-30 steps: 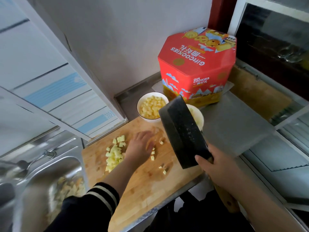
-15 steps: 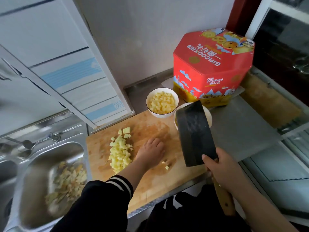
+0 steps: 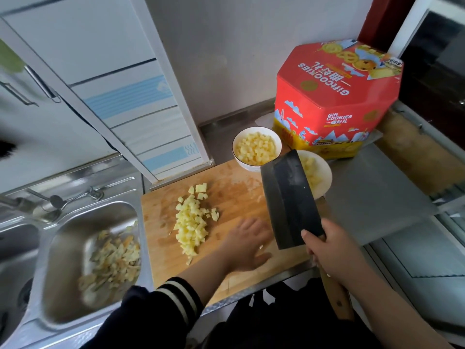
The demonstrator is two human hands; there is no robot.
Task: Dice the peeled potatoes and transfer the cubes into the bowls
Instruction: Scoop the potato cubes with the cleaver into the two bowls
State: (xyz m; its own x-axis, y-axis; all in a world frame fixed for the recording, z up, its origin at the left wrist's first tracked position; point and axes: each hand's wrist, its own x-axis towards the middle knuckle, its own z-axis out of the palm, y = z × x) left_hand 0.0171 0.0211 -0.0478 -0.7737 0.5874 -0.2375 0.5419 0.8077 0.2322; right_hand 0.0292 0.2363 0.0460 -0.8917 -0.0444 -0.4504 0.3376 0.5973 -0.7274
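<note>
Nearest, the right hand grips a cleaver by its wooden handle, blade raised flat over the cutting board, while the left hand lies flat on the board with fingers spread, holding nothing. Left of it sits a heap of potato cubes. Farther back, two white bowls hold cubes: the left bowl in full view, the right bowl partly behind the blade, before a red cookie tin.

Left hand sweeps the stray cubes on the cutting board toward the cleaver, flattening out, well clear of the potato pile now.
</note>
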